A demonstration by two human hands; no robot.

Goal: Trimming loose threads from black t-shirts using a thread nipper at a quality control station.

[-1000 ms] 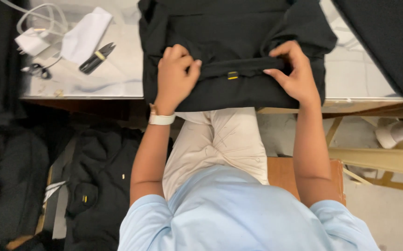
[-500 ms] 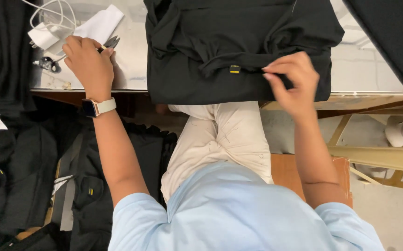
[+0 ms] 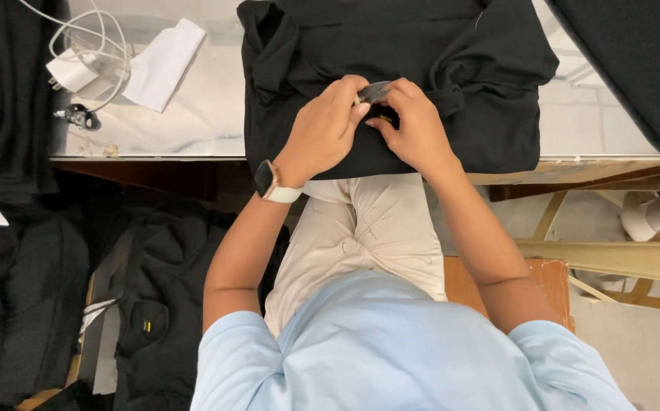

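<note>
A folded black garment (image 3: 482, 91) lies on the white table (image 3: 193, 122), near its front edge. Both my hands meet over the middle of that garment. My left hand (image 3: 322, 129), with a watch on its wrist, is closed around a small dark grey hand tool (image 3: 374, 91) whose tip shows between the two hands. My right hand (image 3: 415, 125) pinches the black fabric right beside the tool. The spot under my fingers is hidden.
A white charger with its cable (image 3: 71, 68), a white folded sheet (image 3: 162, 65) and a small black item (image 3: 79, 116) lie at the table's left. More black cloth covers the top right (image 3: 634, 61) and piles up lower left (image 3: 147, 304). A pale chair frame (image 3: 619, 255) stands at right.
My left hand went from the garment to the table's left side, took up the small dark tool there, and came back to the garment's middle. My right hand stayed on the fabric.
</note>
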